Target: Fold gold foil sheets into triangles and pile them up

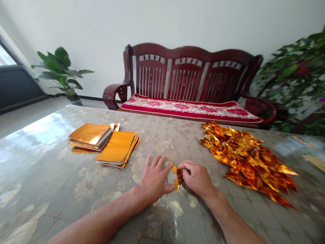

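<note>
A small sheet of gold foil paper [179, 175], partly folded with some of its pale back showing, is on the table in front of me. My left hand [156, 176] lies palm down at its left side. Its fingers are spread, with the index fingertip and thumb at the paper's edges. On the other side my right hand [196, 176] is closed, its thumb and curled fingers pinching the folded edge. The right fingers hide part of that edge.
Two stacks of flat gold foil sheets, a left stack [88, 134] and a nearer stack [115, 147], lie to the left. A heap of folded foil pieces [243, 159] spreads at right, with clear plastic wrapping [299, 145] beyond. A wooden bench [188, 74] stands behind the patterned table [63, 189].
</note>
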A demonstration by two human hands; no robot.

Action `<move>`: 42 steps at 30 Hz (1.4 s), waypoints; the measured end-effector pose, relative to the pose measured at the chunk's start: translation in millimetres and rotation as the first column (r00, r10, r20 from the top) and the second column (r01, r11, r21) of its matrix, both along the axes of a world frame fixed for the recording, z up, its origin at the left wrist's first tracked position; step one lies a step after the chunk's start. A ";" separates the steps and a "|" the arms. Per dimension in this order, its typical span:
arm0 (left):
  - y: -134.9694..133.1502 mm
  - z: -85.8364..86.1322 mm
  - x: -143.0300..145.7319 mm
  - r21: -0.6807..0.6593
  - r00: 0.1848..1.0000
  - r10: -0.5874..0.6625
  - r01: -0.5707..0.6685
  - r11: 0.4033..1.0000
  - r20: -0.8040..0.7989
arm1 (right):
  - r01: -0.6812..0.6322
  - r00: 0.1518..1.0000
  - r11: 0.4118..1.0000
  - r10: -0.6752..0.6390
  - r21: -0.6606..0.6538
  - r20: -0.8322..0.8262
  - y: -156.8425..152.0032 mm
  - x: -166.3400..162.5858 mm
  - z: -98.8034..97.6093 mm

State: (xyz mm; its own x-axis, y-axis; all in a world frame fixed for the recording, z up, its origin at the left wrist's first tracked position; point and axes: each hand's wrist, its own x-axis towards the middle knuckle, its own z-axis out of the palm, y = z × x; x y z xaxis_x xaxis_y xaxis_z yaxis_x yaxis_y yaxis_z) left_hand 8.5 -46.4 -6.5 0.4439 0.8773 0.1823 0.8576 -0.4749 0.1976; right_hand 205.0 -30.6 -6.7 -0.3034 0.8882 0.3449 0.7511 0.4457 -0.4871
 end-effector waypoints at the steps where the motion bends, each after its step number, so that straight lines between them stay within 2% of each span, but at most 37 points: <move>1: -0.1 1.1 0.2 -0.005 1.000 0.001 -0.001 1.000 -0.003 | -0.003 1.000 1.000 0.003 0.001 -0.008 1.3 1.4 -1.4; 6: -0.3 5.7 0.7 -0.033 1.000 -0.001 0.000 0.999 -0.017 | -0.137 0.987 0.990 0.134 0.027 0.083 4.2 7.8 -1.8; 9: -0.4 5.0 0.6 -0.033 1.000 -0.001 0.001 0.999 -0.018 | -0.189 0.978 0.982 0.189 -0.004 0.090 6.2 11.2 3.3; 12: -0.6 3.1 0.2 -0.030 1.000 0.000 -0.001 1.000 -0.018 | -0.170 0.982 0.984 0.174 -0.058 0.070 6.4 11.6 9.5; 15: -0.4 1.9 -0.2 -0.030 1.000 -0.003 0.003 1.000 -0.019 | -0.120 0.980 0.990 0.129 -0.070 0.154 3.5 7.7 13.3; 19: -1.7 1.4 1.0 -0.046 1.000 -0.002 0.001 0.999 -0.015 | -0.120 0.953 0.993 0.121 -0.023 0.279 0.9 1.8 10.3; 25: -11.1 -0.3 6.7 -0.054 0.999 0.019 -0.016 0.998 0.051 | -0.113 0.931 0.991 0.082 0.067 0.357 4.3 -2.0 -2.0; 28: -12.2 -0.4 6.9 -0.044 0.997 0.038 -0.035 0.998 0.073 | -0.116 0.926 0.984 0.059 0.132 0.372 3.9 -3.8 -3.4; 32: -12.4 1.5 4.5 -0.009 0.991 0.067 -0.067 0.998 0.112 | -0.198 0.938 0.968 0.141 0.156 0.316 2.2 -3.2 0.2; 37: -22.9 4.3 7.4 0.014 0.982 -0.029 0.027 1.000 0.185 | -0.231 0.942 0.961 0.183 0.149 0.280 3.2 0.0 -0.9; 42: -30.2 5.9 12.1 0.027 0.978 -0.192 0.190 0.981 0.078 | -0.218 0.956 0.966 0.183 0.136 0.231 4.3 -0.4 -3.8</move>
